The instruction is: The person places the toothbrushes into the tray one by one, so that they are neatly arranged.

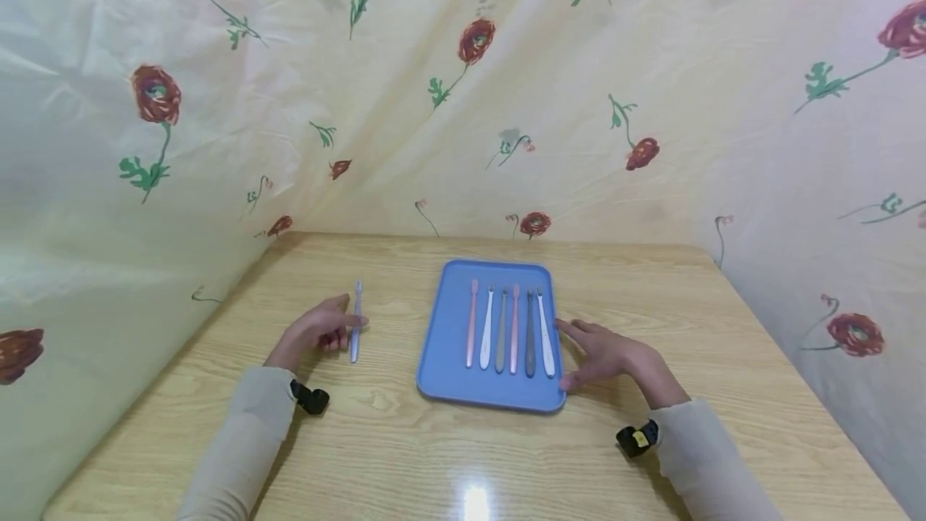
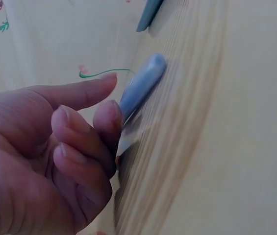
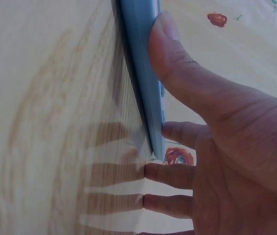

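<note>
A toothbrush with a pale lavender-blue handle [image 1: 355, 344] lies on the table at the left, bristle end pointing away. My left hand [image 1: 324, 326] is at it, with the thumb crossing over the handle in the head view. In the left wrist view, the thumb stands apart from the index finger, whose tip is right at the handle [image 2: 145, 81]; the other fingers bend inward. My right hand [image 1: 604, 354] rests at the right edge of a blue tray [image 1: 441, 372], fingers spread. Its thumb [image 3: 170, 46] touches the tray's side in the right wrist view.
Several toothbrushes lie side by side in the tray's right half: pink [image 1: 472, 328], white [image 1: 487, 336], grey [image 1: 501, 340] and dark grey [image 1: 530, 344] ones among them. A flowered cloth [image 1: 391, 103] hangs behind and beside the wooden table [image 1: 376, 441].
</note>
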A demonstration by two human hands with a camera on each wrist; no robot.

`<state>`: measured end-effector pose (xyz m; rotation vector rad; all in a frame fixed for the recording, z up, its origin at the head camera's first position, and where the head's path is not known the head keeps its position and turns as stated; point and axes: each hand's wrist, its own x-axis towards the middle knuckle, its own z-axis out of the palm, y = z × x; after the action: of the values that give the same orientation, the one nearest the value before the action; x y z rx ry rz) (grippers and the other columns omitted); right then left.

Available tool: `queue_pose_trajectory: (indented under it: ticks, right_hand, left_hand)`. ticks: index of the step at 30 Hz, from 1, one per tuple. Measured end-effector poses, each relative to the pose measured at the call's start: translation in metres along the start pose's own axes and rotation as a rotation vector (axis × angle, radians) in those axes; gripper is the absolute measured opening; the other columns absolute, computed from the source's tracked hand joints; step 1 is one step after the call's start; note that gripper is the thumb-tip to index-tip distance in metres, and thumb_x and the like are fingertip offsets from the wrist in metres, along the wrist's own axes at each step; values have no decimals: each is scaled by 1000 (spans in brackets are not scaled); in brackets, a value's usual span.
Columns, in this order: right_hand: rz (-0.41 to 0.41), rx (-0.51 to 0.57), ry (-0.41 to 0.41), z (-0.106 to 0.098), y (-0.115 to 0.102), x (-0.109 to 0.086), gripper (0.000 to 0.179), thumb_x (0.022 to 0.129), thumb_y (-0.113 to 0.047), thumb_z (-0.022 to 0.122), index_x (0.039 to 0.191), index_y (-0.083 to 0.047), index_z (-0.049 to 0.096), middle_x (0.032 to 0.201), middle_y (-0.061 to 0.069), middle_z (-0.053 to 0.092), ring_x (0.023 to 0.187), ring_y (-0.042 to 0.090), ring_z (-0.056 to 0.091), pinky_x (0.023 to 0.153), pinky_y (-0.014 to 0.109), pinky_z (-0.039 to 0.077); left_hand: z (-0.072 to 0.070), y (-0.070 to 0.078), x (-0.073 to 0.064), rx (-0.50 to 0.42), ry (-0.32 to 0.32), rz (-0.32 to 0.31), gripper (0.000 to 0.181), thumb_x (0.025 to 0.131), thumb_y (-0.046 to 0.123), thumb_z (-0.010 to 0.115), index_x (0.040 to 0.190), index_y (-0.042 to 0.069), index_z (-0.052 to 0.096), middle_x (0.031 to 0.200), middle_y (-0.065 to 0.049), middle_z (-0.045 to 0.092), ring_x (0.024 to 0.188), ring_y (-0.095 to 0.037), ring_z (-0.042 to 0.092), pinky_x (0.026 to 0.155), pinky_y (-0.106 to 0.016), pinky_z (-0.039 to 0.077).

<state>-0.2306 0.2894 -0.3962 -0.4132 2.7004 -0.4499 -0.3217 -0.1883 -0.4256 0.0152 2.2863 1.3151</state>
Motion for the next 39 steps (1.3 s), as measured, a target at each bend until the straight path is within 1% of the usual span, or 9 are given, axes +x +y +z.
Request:
queue_pose_trajectory:
  ticks: [4, 13, 20, 28, 29, 33, 39]
  right_hand:
    - [-4, -7, 5, -1, -1, 0, 111, 71, -55, 78, 155, -12, 18, 155, 34, 19, 141, 58, 18, 108, 73, 24]
    - [6, -11, -4, 0, -1, 1, 112, 70, -56, 78, 155, -13, 19, 155, 33, 19, 141, 58, 18, 108, 73, 24]
    - [-2, -11, -2, 0, -2, 1, 111, 71, -56, 78, 155, -13, 19, 155, 34, 19, 141, 58, 18, 108, 73, 24]
    - [-3, -15, 2, -2, -1, 0, 111, 71, -55, 78, 155, -12, 19, 155, 35, 19, 141, 58, 17, 107, 73, 24]
    - [-2, -13, 1, -2, -1, 0, 111, 71, -55, 78, 155, -12, 19, 155, 35, 19, 141, 58, 17, 108, 73, 24]
    - [2, -10, -4, -1, 0, -1, 112, 71, -55, 78, 155, -13, 19, 155, 34, 19, 141, 58, 17, 107, 74, 24]
    - [2, -7, -4, 0, -1, 0, 112, 70, -56, 78, 155, -13, 19, 155, 34, 18, 140, 59, 17, 107, 74, 24]
  left_hand:
    - [2, -1, 2, 6, 8, -3, 99, 94, 32, 62, 154, 6, -12, 50, 5, 54, 41, -5, 46, 40, -20, 35]
    - [8, -3, 2, 10, 34, -9, 103, 91, 28, 66, 155, 8, -12, 49, 4, 55, 40, -5, 46, 39, -19, 35]
    - [13, -3, 5, 50, 69, 1, 107, 88, 23, 71, 155, 7, -11, 51, 1, 56, 39, -7, 46, 38, -20, 36]
    - [14, 0, 5, 57, 88, 11, 102, 88, 21, 70, 156, 7, -5, 51, 0, 56, 38, -8, 46, 37, -21, 36]
    - [14, 0, 5, 63, 86, 19, 101, 89, 20, 69, 156, 6, -5, 51, 0, 56, 38, -8, 46, 37, -21, 36]
    - [15, -1, 5, 46, 84, 35, 99, 89, 17, 68, 155, 5, -4, 50, 1, 55, 38, -7, 46, 37, -21, 36]
    - [15, -3, 5, 22, 94, 48, 95, 90, 16, 67, 156, 7, -1, 49, 2, 53, 37, -7, 44, 36, -20, 34]
